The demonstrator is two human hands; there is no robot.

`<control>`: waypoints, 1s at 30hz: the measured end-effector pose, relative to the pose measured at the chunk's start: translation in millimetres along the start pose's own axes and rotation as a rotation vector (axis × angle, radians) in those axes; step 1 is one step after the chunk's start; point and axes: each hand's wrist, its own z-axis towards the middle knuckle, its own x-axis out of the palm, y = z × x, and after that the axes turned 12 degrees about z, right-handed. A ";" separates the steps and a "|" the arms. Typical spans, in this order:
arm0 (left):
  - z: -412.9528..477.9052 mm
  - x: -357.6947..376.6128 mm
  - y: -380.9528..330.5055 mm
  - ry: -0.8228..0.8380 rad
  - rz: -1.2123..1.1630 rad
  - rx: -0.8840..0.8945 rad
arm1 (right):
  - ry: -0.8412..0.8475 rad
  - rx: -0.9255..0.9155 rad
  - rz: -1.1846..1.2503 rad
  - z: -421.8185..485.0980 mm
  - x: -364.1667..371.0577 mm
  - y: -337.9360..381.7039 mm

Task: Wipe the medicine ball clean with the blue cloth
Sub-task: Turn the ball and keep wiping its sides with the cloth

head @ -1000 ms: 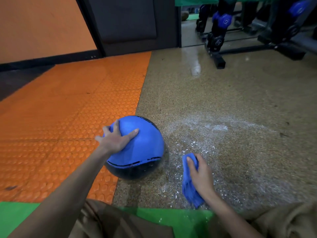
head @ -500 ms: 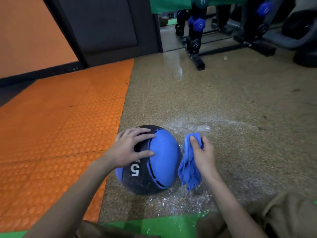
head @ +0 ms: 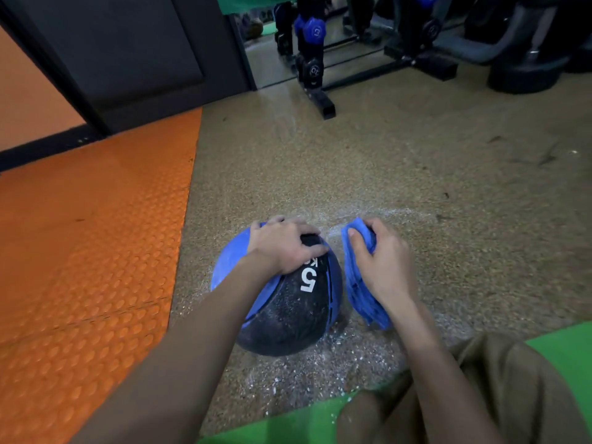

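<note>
The left hand [head: 282,248] grips the dusty medicine ball [head: 288,312]. The right hand [head: 381,267] clutches the blue cloth [head: 360,293] just beside the ball, so most wiping seems left to do.

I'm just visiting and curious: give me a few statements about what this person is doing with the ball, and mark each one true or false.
1. The left hand holds the medicine ball from above. True.
2. The right hand holds a red cloth. False: its fingers grip a blue cloth.
3. The ball shows a white number 5. True.
4. The ball sits on the orange mat. False: it sits on the speckled tan floor beside that mat.
</note>
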 end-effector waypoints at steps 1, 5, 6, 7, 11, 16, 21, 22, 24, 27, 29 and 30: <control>5.8 -0.6 -3.6 0.008 -0.002 -0.040 | -0.006 0.008 0.001 1.3 -2.3 -1.7; 23.9 -4.7 -15.4 0.067 -0.075 -0.303 | -0.014 0.035 -0.016 2.7 -5.3 -8.1; 25.9 -6.8 -17.0 0.096 -0.098 -0.360 | -0.011 0.041 -0.021 2.8 -5.1 -8.7; 29.8 -6.7 -15.9 0.126 -0.132 -0.414 | -0.008 0.059 0.001 3.3 -4.6 -8.9; 32.0 -2.2 10.0 0.257 -0.303 -0.393 | -0.027 0.182 0.303 6.2 6.1 -10.1; 11.3 10.7 37.7 0.194 -0.370 -0.300 | 0.269 0.257 0.406 -2.8 31.2 -19.3; -8.0 17.9 37.6 -0.006 -0.381 -0.458 | 0.174 0.319 0.389 -22.6 50.2 -24.3; -8.7 18.9 37.7 -0.011 -0.393 -0.466 | 0.092 0.251 0.318 -30.8 54.5 -18.7; -8.2 20.2 39.8 -0.027 -0.404 -0.472 | -0.021 -0.004 0.228 -44.8 59.8 -0.8; -9.9 22.1 48.4 -0.028 -0.460 -0.461 | 0.002 -0.234 0.209 -50.0 64.4 5.9; -14.5 22.8 51.5 -0.039 -0.470 -0.432 | -0.008 -0.097 0.263 -41.7 63.9 -2.7; -16.7 23.2 52.8 -0.048 -0.471 -0.428 | -0.029 0.033 0.305 -37.3 63.6 -8.9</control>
